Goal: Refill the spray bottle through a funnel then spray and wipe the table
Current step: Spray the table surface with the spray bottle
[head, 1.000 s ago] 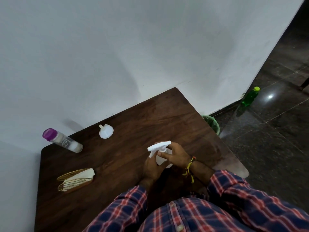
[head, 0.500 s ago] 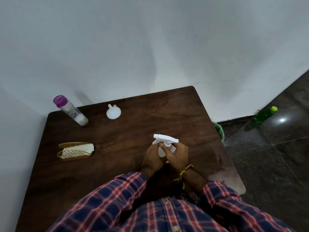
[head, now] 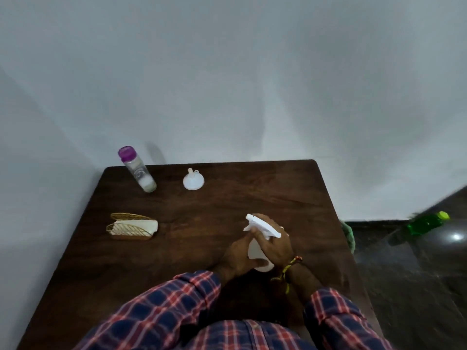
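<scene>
- Right hand [head: 274, 245]: fingers curled over the neck of the white spray bottle [head: 257, 251], just below its trigger head [head: 262, 226]; the pose suggests the head is being unscrewed, a judgement only.
- Left hand [head: 238, 253]: fingers wrapped round the bottle's body from the left, bracing it; the fingertips are partly hidden behind the bottle.
- Spray bottle: held by both hands over the near right part of the wooden table [head: 227, 203]; whether its base touches the table cannot be told. Opaque white plastic, so its contents are hidden. Probably light and fairly stiff, smooth enough to slip when wet; best held round the body with one hand while the other works the collar.
- White funnel [head: 193, 180]: lies mouth-down near the table's far edge, spout up, well apart from the hands. Likely light and easy to tip; take it by the rim.
- Clear bottle with purple cap [head: 137, 169]: stands at the far left corner, capped, with some clear liquid visible low in it; probably the refill supply.
- Wire napkin holder [head: 131, 227]: at the left, holding a folded white cloth or napkins.
- Green bottle [head: 427, 223]: on the floor to the right, contents unclear.
</scene>
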Tool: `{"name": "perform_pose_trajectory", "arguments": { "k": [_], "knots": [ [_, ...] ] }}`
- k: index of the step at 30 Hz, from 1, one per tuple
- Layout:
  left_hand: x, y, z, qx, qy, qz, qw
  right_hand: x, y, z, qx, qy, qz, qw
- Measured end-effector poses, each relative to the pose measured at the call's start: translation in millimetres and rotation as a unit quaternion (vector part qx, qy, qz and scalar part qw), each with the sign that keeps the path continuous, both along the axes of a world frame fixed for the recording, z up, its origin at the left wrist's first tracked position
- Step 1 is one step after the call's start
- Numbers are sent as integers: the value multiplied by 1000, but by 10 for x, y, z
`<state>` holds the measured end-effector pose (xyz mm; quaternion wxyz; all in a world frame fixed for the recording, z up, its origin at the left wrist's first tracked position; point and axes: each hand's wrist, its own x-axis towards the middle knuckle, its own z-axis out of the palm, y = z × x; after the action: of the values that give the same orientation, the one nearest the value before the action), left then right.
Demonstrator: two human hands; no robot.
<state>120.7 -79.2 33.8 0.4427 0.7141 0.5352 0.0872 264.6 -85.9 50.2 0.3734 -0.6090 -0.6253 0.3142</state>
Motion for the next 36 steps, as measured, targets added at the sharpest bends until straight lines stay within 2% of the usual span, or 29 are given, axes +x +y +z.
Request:
{"name": "perform_pose_trajectory", "arguments": {
  "k": [3, 5, 7, 8, 12, 15, 19, 23, 25, 27, 30, 34, 36],
  "knots": [
    [-289, -90, -24, -34, -4, 3, 999, -185, -31, -23, 36, 122, -25, 992],
    [-528, -225, -116, -31, 15, 53, 998, -218, -64, 7, 55, 174, -75, 980],
    [-757, -365, -246, -21, 35, 117, 992, -206, -31, 145, 35, 222, -137, 965],
    [-846, -440, -291, -16, 37, 146, 988, -211, -14, 231, 25, 228, -135, 964],
    [-1023, -613, -310, 3, 31, 197, 980, -398, -84, 471, 41, 191, 13, 981],
    [-1074, -572, -285, 6, 13, 207, 978, -506, 19, 759, 92, 223, -30, 970],
    [-1080, -459, -216, 11, 12, 210, 978, -785, -116, 619, 24, 205, 10, 979],
    [-1185, -378, -196, 2, 24, 197, 980, -864, 55, 651, 11, 200, -29, 979],
    [-1242, -375, -207, 10, 45, 199, 979, -880, 113, 538, -64, 155, -41, 985],
    [-1293, -338, -200, 7, 69, 196, 978, -894, 99, 323, -161, 32, -35, 986],
    [-1377, -275, -177, -3, 76, 204, 976, -878, 63, 124, -222, -113, 29, 968],
    [-1470, -293, -217, -23, 99, 207, 973, -842, -10, 79, -266, -126, -17, 955],
    [-1505, -292, -238, -35, 110, 214, 970, -803, -53, 46, -264, -134, -7, 955]
  ]
}}
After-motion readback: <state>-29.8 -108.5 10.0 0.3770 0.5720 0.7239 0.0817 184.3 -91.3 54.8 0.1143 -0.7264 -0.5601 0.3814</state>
